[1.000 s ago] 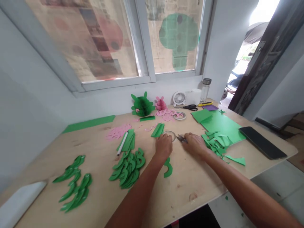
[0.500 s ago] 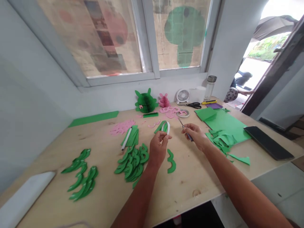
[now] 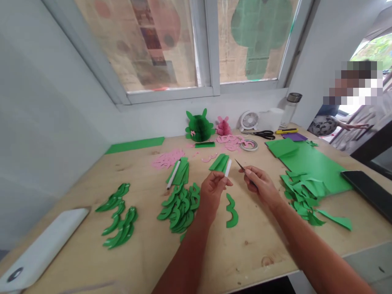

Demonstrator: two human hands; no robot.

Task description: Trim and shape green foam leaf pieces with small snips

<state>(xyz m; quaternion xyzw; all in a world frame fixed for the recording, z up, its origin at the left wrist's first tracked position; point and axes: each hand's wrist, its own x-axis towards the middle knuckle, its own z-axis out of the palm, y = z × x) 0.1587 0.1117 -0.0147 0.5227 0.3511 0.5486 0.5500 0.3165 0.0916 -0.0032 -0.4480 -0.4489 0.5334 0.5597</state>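
The left hand [image 3: 213, 188] pinches a white tape ring [image 3: 228, 168], seen edge-on, between thumb and fingers just above the counter [image 3: 245, 253]. The right hand [image 3: 259, 181], just beside it, is closed around a slim dark tool [image 3: 239, 164], its point aimed away and toward the left hand's side. Between the hands, a little nearer the body, lies one green wavy cutout [image 3: 232, 212]. Right beyond the left hand is a small stack of green strips [image 3: 218, 163]; to its left sits a heap of green curved pieces [image 3: 180, 209], with a white pen [image 3: 174, 174] lying farther beyond. To the right of the right hand, green scraps [image 3: 301, 194] lie against a green sheet [image 3: 318, 169]. Well beyond both hands are pink cutouts [image 3: 231, 141], black-handled scissors [image 3: 266, 134], a green paper figure [image 3: 200, 127], a smaller pink figure [image 3: 223, 126] and a white fan [image 3: 249, 120]
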